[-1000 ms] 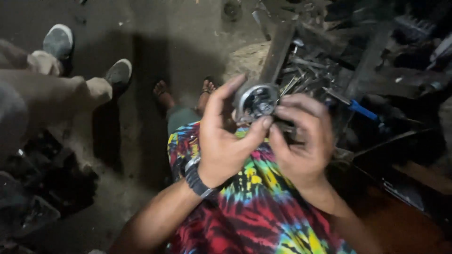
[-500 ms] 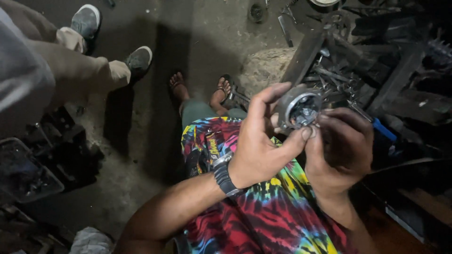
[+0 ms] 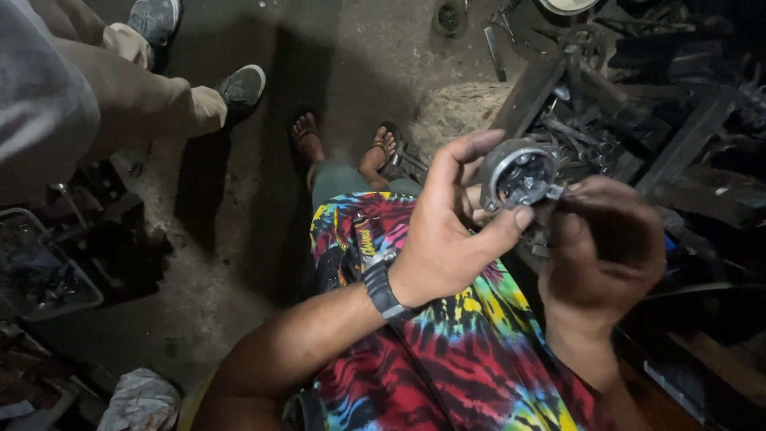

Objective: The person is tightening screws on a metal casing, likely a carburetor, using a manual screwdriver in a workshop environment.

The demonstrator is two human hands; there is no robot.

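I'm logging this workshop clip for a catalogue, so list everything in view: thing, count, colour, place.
round metal part: one, grey, held up in both hands, centre right
metal scrap and bars: a pile, dark, upper right
tray of parts: one, dark, left edge
crumpled rag: one, grey, bottom left
concrete floor: grey, stained, centre
another person's legs: two, beige trousers, grey shoes, upper left
sandals: two, dark, on the person's own feet, top centre
tie-dye shirt: one, many-coloured, bottom centre
wristwatch: one, black, left wrist
left hand: grips the part's rim
right hand: fingers at the part's right side
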